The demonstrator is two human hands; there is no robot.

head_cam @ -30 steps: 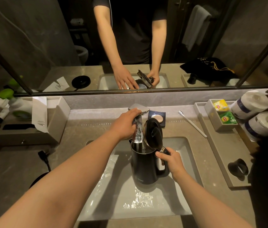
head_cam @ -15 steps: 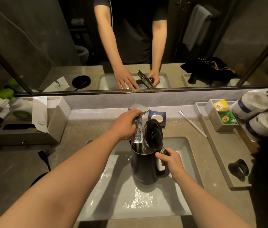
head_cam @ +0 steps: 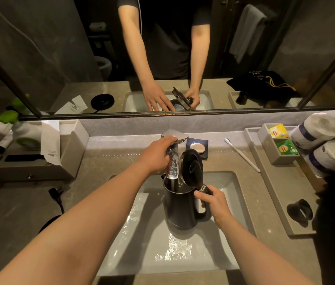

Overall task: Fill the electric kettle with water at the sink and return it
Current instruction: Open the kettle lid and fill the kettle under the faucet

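Observation:
A black electric kettle (head_cam: 180, 210) stands upright in the white sink (head_cam: 230, 254), its lid (head_cam: 191, 168) tipped open. My right hand (head_cam: 213, 202) grips the kettle's handle at its right side. My left hand (head_cam: 156, 155) rests on the chrome faucet (head_cam: 175, 135) above the kettle, fingers curled over its handle. A broad stream of water (head_cam: 173, 165) falls from the spout into the kettle's open mouth. Water glints on the sink floor in front of the kettle.
The kettle's round base (head_cam: 48, 224) and its plug (head_cam: 54, 192) lie on the counter left of the sink. A soap dish (head_cam: 197, 149) and a toothbrush (head_cam: 242, 155) sit behind the sink. A tray (head_cam: 273, 194) with tea bags (head_cam: 283, 149) and toilet rolls (head_cam: 314, 130) stands at right.
Almost nothing differs: both hands hold their places and the water keeps running into the kettle.

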